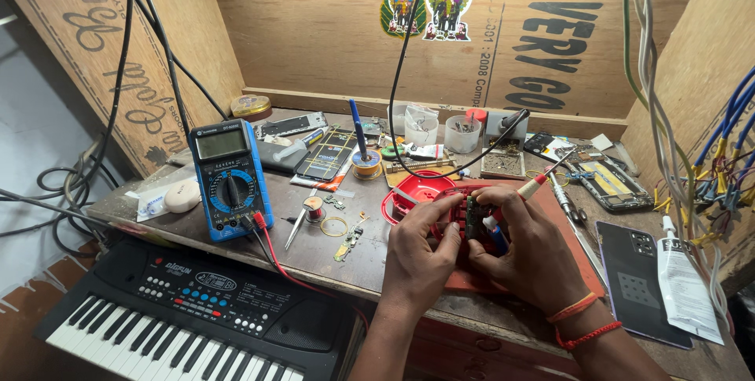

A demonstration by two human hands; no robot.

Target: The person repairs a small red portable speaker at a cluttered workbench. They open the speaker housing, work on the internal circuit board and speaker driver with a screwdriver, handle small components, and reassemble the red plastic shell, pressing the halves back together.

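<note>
Hands — our left (421, 251) and right (523, 251) pinch a small green circuit board (474, 220) over red plastic casing (417, 192) — cluttered wooden desk (314, 259).

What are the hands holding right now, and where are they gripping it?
Both hands pinch a small green circuit board: left hand at its left edge, right hand at its right. Whether the right also grips the red-handled tool cannot be told.

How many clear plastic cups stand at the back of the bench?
2: one cup behind the red lid, one cup just right of it. More may hide among the clutter.
</note>
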